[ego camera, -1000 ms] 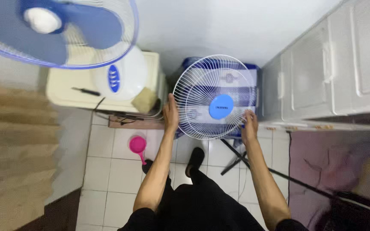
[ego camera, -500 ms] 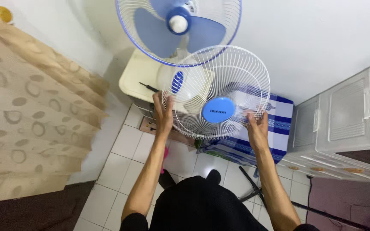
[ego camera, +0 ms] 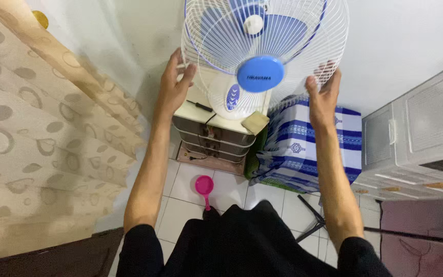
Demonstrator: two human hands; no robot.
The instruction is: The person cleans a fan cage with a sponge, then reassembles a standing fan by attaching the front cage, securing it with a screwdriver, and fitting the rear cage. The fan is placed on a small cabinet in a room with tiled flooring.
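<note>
Since the earlier frames the white wire guard (ego camera: 264, 51) has been raised from low in front of the striped cloth to high against the fan (ego camera: 255, 25), and both arms now reach upward. The guard is a round grille of thin white wires with a blue disc at its centre. It covers the fan's blue blades and white hub, which show through the wires; whether guard and fan touch cannot be told.

The left hand (ego camera: 173, 84) is at the guard's left rim, palm toward it, fingers spread and curled loosely onto the wires. The right hand (ego camera: 324, 97) is at the right rim, fingers wrapped up over the edge, gripping it. The guard hangs between the two hands, tilted slightly toward the camera.

Below the guard the fan's white body stands on a cream cabinet (ego camera: 216, 128) with dark drawers. A black screwdriver (ego camera: 200, 106) lies near the cabinet top's left edge, and a yellow sponge (ego camera: 255, 122) sits at its right front corner. Just right of the cabinet stands something draped in a blue and white striped cloth (ego camera: 314, 149). White plastic drawers (ego camera: 421, 138) fill the right side. A beige patterned curtain (ego camera: 37, 133) hangs on the left. On the white tiled floor (ego camera: 180, 205) lies a pink scoop (ego camera: 204, 187), near the person's dark-clothed legs.
</note>
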